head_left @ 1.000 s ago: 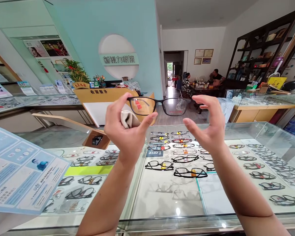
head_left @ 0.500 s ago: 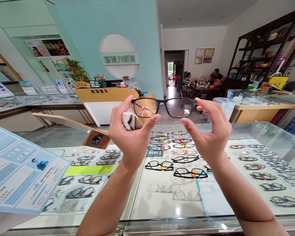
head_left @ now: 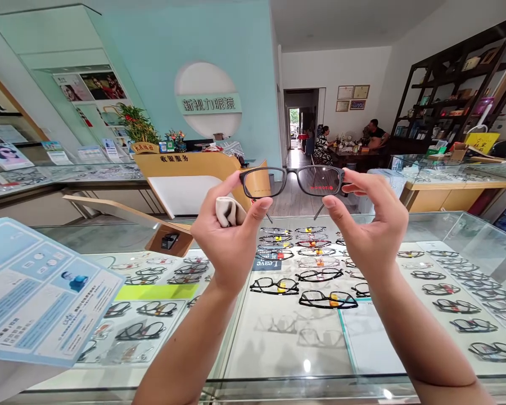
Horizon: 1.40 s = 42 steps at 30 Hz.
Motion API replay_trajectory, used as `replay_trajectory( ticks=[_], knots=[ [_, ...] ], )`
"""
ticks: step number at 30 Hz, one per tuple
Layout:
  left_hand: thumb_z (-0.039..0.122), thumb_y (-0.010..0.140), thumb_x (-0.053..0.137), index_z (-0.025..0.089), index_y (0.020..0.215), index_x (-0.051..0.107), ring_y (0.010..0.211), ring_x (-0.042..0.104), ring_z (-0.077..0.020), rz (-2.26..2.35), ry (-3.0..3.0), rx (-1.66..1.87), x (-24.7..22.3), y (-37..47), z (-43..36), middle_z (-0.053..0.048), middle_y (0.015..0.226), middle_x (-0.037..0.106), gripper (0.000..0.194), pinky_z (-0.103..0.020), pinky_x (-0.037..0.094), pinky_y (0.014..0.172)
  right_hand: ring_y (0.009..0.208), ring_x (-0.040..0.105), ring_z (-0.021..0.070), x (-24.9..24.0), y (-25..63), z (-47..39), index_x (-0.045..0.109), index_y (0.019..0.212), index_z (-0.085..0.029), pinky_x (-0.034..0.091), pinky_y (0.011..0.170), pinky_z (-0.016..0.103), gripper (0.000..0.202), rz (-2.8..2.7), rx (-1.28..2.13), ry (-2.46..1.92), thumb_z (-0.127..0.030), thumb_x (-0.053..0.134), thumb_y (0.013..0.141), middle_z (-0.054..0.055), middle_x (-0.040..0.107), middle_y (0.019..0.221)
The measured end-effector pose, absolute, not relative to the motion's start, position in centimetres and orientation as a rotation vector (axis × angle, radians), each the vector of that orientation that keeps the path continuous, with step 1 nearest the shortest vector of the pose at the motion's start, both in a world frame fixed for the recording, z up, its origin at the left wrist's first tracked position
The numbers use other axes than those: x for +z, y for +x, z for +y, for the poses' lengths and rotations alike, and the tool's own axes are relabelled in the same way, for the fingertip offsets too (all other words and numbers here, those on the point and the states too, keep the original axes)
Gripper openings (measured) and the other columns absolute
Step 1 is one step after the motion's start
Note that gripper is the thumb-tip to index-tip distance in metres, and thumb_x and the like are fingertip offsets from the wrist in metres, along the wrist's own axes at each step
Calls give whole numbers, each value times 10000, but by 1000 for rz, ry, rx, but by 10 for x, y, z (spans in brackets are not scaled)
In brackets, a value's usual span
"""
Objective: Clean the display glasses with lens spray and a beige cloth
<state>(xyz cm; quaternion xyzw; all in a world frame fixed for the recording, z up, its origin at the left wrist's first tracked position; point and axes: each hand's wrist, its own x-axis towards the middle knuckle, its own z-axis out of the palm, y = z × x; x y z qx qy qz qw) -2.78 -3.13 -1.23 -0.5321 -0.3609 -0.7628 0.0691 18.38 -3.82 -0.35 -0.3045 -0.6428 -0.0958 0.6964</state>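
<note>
A pair of dark-framed eyeglasses [head_left: 292, 170] is held up above the glass counter, front side level across the view. My left hand [head_left: 230, 236] pinches its left end between thumb and fingers. A crumpled beige cloth [head_left: 229, 212] is tucked in that same hand's palm. With thumb and fingertips, my right hand [head_left: 371, 219] grips the other end. Red print shows on the right lens, and the temples point down and away beneath the frame. Below the hands, several black eyeglasses [head_left: 328, 299] lie in rows inside the display case.
The glass display case [head_left: 287, 385] spans the front. A blue printed leaflet [head_left: 42, 292] stands at the left, near a wooden-framed mirror or stand [head_left: 168, 241]. Farther back are a cashier desk [head_left: 202, 169] and another glass counter [head_left: 451, 174]. Two people sit at a dark table [head_left: 349, 156].
The eyeglasses have tilted, so their temples now hang below the frame and the red print shows more clearly. Both hands have shifted slightly right in view, still holding them.
</note>
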Motion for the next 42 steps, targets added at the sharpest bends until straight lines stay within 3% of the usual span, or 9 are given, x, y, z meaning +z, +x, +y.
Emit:
replay_trajectory(
  ticks=[9, 13, 17, 20, 22, 29, 42],
  knots=[
    [672, 866, 899, 254, 1273, 768, 560, 410, -115, -1109, -1738, -2327, -15, -30, -26, 57, 705, 501, 598, -290, 329, 516, 995, 755, 282, -2, 184, -43, 792, 1252, -278, 649, 930, 519, 324, -1417, -224, -721, -431, 834, 969, 90, 807, 1126],
    [660, 865, 906, 248, 1264, 766, 572, 388, -87, -1119, -1755, -2350, -13, -31, -27, -3, 918, 658, 591, -288, 302, 499, 990, 749, 272, -3, 183, -44, 784, 1249, -271, 639, 921, 503, 320, -1413, -222, -725, -417, 839, 969, 86, 799, 1116],
    [642, 888, 895, 257, 1265, 758, 606, 443, -97, -1125, -1704, -2228, -12, -33, -28, -46, 1091, 728, 556, -301, 409, 534, 977, 758, 259, -3, 184, -42, 785, 1232, -258, 625, 910, 481, 310, -1439, -188, -751, -412, 829, 967, 83, 803, 1119],
    [636, 897, 887, 279, 1266, 754, 797, 634, -185, -1079, -1650, -2122, -11, -34, -29, -67, 1126, 736, 531, -389, 588, 731, 989, 764, 260, -4, 185, -39, 786, 1226, -266, 617, 914, 480, 306, -1479, -151, -805, -427, 815, 967, 73, 812, 1121],
    [633, 896, 887, 285, 1266, 748, 943, 698, -241, -1055, -1629, -2081, -10, -34, -30, -77, 1141, 734, 527, -450, 627, 850, 1002, 766, 264, -4, 186, -38, 786, 1217, -268, 612, 918, 482, 306, -1499, -109, -839, -441, 808, 966, 70, 819, 1122],
    [592, 890, 902, 282, 1306, 732, 1075, 701, -287, -984, -1597, -1962, -8, -34, -36, -78, 1142, 700, 546, -491, 624, 972, 996, 786, 258, -4, 188, -35, 782, 1228, -243, 603, 930, 485, 332, -1547, 34, -891, -439, 796, 961, 78, 837, 1168],
    [584, 883, 917, 299, 1266, 775, 1052, 715, -270, -994, -1750, -2080, -4, -42, -32, -59, 1105, 724, 498, -469, 597, 987, 980, 743, 253, -3, 182, -42, 714, 1145, -245, 610, 912, 477, 262, -1466, -77, -785, -373, 797, 931, 61, 741, 1060]
  ],
)
